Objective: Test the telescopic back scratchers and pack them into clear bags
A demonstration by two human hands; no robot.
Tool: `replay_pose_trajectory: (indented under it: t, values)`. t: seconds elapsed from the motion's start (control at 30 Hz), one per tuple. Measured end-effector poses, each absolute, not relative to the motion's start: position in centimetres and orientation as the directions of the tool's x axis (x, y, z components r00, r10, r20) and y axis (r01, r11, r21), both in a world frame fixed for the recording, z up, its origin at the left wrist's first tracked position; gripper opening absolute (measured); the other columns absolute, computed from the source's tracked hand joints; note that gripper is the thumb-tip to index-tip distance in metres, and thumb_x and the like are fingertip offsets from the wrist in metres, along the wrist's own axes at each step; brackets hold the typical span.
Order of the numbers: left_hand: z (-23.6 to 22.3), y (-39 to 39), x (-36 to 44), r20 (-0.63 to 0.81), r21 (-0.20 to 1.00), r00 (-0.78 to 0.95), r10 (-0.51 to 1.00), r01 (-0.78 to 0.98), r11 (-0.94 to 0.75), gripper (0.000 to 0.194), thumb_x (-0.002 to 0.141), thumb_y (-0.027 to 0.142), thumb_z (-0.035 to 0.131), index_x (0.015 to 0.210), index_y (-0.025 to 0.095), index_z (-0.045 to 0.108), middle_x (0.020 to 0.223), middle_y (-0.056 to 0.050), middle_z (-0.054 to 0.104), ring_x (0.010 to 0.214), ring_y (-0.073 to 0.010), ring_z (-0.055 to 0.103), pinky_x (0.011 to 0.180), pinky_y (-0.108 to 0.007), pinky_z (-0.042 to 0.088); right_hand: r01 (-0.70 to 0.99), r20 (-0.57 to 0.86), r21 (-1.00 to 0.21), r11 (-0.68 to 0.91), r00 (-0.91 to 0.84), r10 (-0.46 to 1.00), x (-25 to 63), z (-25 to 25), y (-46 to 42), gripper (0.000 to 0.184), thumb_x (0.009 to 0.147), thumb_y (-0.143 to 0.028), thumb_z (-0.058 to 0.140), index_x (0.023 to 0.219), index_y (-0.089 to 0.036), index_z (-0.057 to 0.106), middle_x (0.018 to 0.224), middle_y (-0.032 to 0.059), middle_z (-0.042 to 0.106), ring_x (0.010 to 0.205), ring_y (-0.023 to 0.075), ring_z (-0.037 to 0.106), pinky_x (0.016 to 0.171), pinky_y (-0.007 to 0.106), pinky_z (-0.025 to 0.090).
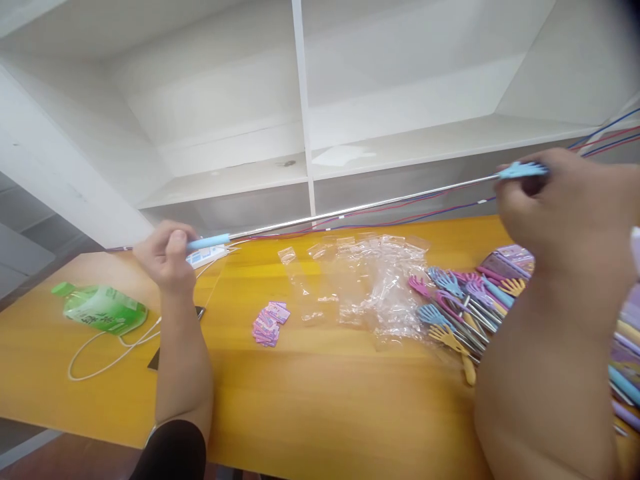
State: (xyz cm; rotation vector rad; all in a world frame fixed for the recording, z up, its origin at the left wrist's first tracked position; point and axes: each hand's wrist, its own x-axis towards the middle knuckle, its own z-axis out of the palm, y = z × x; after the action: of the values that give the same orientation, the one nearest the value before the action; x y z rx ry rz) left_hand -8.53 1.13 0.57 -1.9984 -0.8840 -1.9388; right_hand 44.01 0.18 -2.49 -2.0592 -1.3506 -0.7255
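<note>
Stretched between my hands is a telescopic back scratcher [360,203] with a long silver rod, drawn out above the table. My left hand [167,257] is closed round its light blue handle. At the other end, my right hand [555,193] grips the light blue claw-shaped head, partly hidden by the fingers. Below my right forearm lies a pile of back scratchers [465,300] in pink, blue, purple and yellow. Clear plastic bags [375,287] are spread beside the pile. A small stack of purple-pink cards [270,325] lies left of the bags.
On the left of the wooden table [320,407] a green bottle [103,308] lies on its side near a white cable [75,363]. A dark phone [154,360] is partly behind my left forearm. White shelving [225,190] rises behind, with red and blue wires [420,208] in front.
</note>
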Motion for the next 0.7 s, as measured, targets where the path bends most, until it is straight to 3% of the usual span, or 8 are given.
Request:
replay_pose_trajectory:
  t: [0.13,0.23,0.47,0.7]
  values:
    - [-0.8,0.6,-5.0,0.954,0.236,-0.004,0.298,0.621,-0.748,0.025,0.087,0.027,0.061,0.065,0.019,0.071,0.054,0.002,0.056,0.049,-0.0103,0.045,0.05,-0.028,0.03,0.95,0.596,-0.168,-0.262,0.31,0.741,39.0,-1.0,0.3,0.045,0.1,-0.045,0.047,0.121,-0.017,0.075,0.091,0.0183,0.074,0.071,0.0221,0.044,0.072,0.036,0.027]
    - [-1.0,0.3,-3.6,0.951,0.279,-0.075,0.299,0.622,-0.732,0.029,0.09,0.025,0.057,0.063,0.02,0.067,0.053,0.001,0.054,0.05,-0.011,0.045,0.052,-0.029,0.03,0.958,0.547,-0.147,-0.247,0.286,0.787,38.3,-1.1,0.4,0.046,0.101,-0.043,0.043,0.122,-0.017,0.074,0.093,0.0182,0.074,0.073,0.0213,0.04,0.073,0.036,0.026]
    - [-0.9,0.2,-3.0,0.937,0.313,-0.074,0.341,0.612,-0.726,0.03,0.093,0.027,0.057,0.064,0.02,0.065,0.054,0.001,0.051,0.052,-0.0118,0.041,0.053,-0.03,0.028,0.929,0.575,-0.219,-0.298,0.369,0.731,39.1,-1.4,0.3,0.045,0.099,-0.043,0.046,0.128,-0.02,0.073,0.094,0.0185,0.072,0.074,0.0222,0.038,0.076,0.038,0.028]
    - [-0.8,-0.2,-2.6,0.928,0.347,-0.118,0.352,0.613,-0.71,0.028,0.089,0.02,0.055,0.062,0.02,0.062,0.054,0.002,0.05,0.052,-0.0116,0.041,0.053,-0.03,0.029,0.936,0.565,-0.164,-0.313,0.349,0.748,37.9,-0.9,-0.3,0.05,0.099,-0.044,0.042,0.126,-0.015,0.072,0.092,0.0205,0.07,0.072,0.0217,0.038,0.072,0.037,0.022]
